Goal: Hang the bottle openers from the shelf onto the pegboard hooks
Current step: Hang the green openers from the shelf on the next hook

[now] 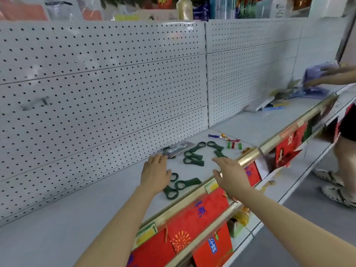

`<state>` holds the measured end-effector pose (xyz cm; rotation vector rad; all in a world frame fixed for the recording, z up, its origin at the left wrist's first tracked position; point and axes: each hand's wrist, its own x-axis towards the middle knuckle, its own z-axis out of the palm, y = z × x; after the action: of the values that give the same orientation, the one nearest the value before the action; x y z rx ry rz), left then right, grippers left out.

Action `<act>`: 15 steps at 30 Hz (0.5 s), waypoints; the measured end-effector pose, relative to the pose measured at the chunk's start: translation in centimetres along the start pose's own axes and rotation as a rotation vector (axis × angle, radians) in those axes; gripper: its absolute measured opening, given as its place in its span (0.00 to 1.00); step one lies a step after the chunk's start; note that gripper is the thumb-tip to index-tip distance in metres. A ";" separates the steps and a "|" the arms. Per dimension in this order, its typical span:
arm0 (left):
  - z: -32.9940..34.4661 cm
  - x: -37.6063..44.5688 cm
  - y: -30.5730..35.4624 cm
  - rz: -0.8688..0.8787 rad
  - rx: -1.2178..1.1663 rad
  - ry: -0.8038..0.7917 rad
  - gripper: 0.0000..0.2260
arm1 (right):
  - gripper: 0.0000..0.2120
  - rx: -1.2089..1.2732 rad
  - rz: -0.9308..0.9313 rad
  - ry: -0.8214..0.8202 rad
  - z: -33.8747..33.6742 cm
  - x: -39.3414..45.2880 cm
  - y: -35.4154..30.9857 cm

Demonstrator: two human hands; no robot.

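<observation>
Hands reach out over the shelf (81, 205) — both empty. The left hand (155, 171) hovers palm down with fingers loosely curled, just above the nearest green bottle openers (185, 184) by the shelf's front edge. The right hand (230, 173) is spread wide, fingers apart, over the gold front rail (248, 158), touching nothing. More green openers (193, 156) lie scattered mid-shelf toward the pegboard (100, 83) — one bare hook (34, 103) juts from its left side.
</observation>
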<state>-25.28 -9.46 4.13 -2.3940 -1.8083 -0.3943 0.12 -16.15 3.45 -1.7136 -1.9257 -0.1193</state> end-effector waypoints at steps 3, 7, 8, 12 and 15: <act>3.2 5.1 0.1 -0.014 0.025 -0.065 0.24 | 0.18 -0.008 0.049 -0.022 2.2 1.8 3.7; 7.9 12.5 -0.6 -0.027 0.057 -0.140 0.21 | 0.19 -0.040 0.131 -0.100 4.5 4.9 8.1; 9.0 14.3 -0.8 -0.040 0.063 -0.162 0.20 | 0.19 -0.044 0.150 -0.126 5.0 5.8 9.1; 12.4 21.0 -1.0 -0.059 0.065 -0.221 0.19 | 0.21 -0.069 0.195 -0.171 6.7 8.8 12.6; 14.3 24.8 -1.1 -0.073 0.057 -0.287 0.20 | 0.22 -0.070 0.232 -0.230 7.9 10.5 14.3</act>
<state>-18.08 17.35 -2.90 -2.4537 -1.9943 -0.0030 10.49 -0.89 -2.62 -2.0607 -1.8819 0.1027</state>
